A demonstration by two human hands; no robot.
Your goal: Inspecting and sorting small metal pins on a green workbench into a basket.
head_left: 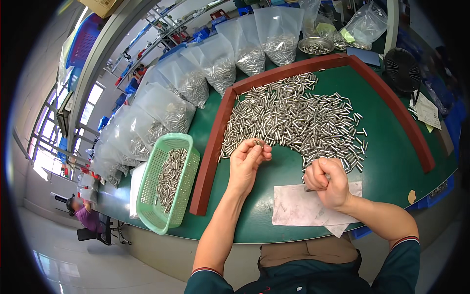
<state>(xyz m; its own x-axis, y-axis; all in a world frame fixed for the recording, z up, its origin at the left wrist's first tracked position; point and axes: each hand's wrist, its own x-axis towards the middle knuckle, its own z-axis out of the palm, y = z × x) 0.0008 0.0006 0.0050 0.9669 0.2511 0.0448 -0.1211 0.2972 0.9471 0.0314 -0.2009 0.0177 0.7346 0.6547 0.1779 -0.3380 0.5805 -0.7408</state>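
Note:
My left hand (247,160) is raised at the near left edge of a wide pile of short silver metal pins (293,115). Its thumb and fingers pinch one small metal pin (258,143). Over the upper part of a stained whitish cloth (293,208), my right hand (329,182) is curled into a fist near the pile's lower right edge. Whatever lies inside that fist is hidden by the fingers. The pile and the cloth rest on a green tabletop (254,220).
Dark red bars (214,152) border the pile on three sides. Left of them sits a light green basket (145,196) holding more pins. Clear bags of pins (219,68) line the far left edge. A metal bowl (316,46) and a black fan (402,69) stand at the back right.

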